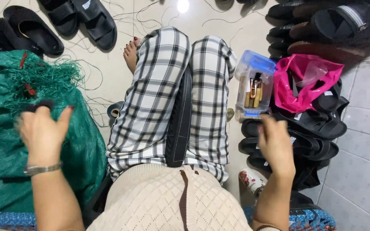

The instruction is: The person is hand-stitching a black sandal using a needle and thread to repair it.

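Note:
A black sandal sole [178, 128] lies lengthwise on my lap, between my legs in checked trousers. My left hand [43, 134] hovers over a green mesh sack [5, 128] at the left, its fingertips pinching a small black piece [39, 105]. A metal bracelet is on that wrist. My right hand [275, 145] is blurred, back facing up, above a stack of black sandals [317, 137] at the right. Whether it holds anything is hidden. A clear plastic box [254, 85] with a blue lid and small tools stands just beyond that hand.
A pink plastic bag [305, 81] rests on the sandal pile. More black sandals [82, 19] lie at the top left and top right [326, 23]. Loose threads are scattered over the tiled floor [360, 128]. My bare foot [130, 53] shows ahead.

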